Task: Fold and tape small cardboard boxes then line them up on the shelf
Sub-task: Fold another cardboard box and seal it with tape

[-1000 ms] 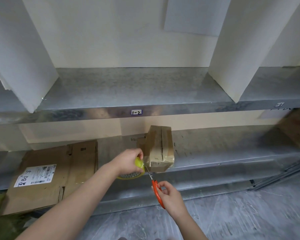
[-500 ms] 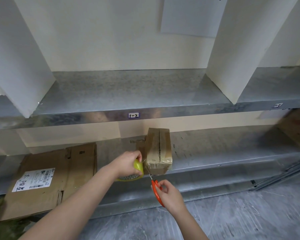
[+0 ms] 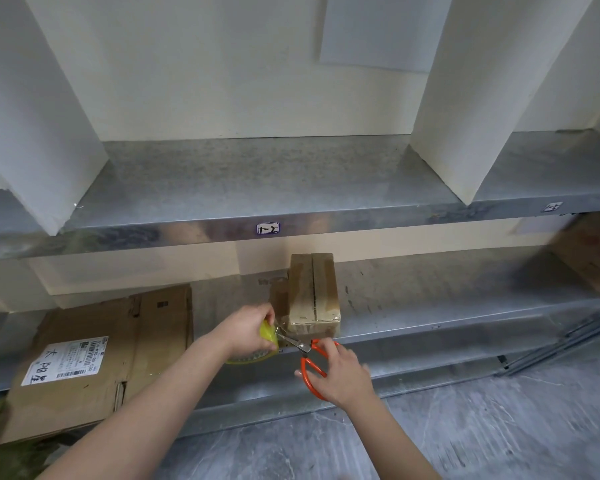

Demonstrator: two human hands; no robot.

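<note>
Closest to me, over the grey stone floor [image 3: 482,427], the person's right hand [image 3: 342,377] has its grip clamped on a pair of orange-handled scissors [image 3: 293,342], fingers through the loops. The blades point up and to the left, with their tips at the short stretch of clear tape between roll and box. I cannot tell whether the blades are parted.

Just left of that, the left hand [image 3: 246,327] has its grip curled over a roll of clear tape [image 3: 266,336] with a yellow-green core, held right beside the box's near left corner.

The small cardboard box [image 3: 314,296] sits on the lower metal shelf [image 3: 430,306], with its near end at the shelf's front edge. Its long axis runs front to back, pointing away from the person toward the wall. The centre seam between its top flaps runs the same way, and shiny tape lies over the top and wraps down the near end.

Farther left on the same shelf lies a flattened cardboard carton [image 3: 146,327] bearing a white shipping label [image 3: 65,360]. At the far right edge is more brown cardboard [image 3: 589,258], blurred.

Above is the upper metal shelf [image 3: 257,178], with a small tag [image 3: 267,229] on its front lip. White divider panels stand on it at the left [image 3: 32,116] and the right [image 3: 471,98]. Behind is the cream wall, with a pale sheet [image 3: 378,29] on it.
</note>
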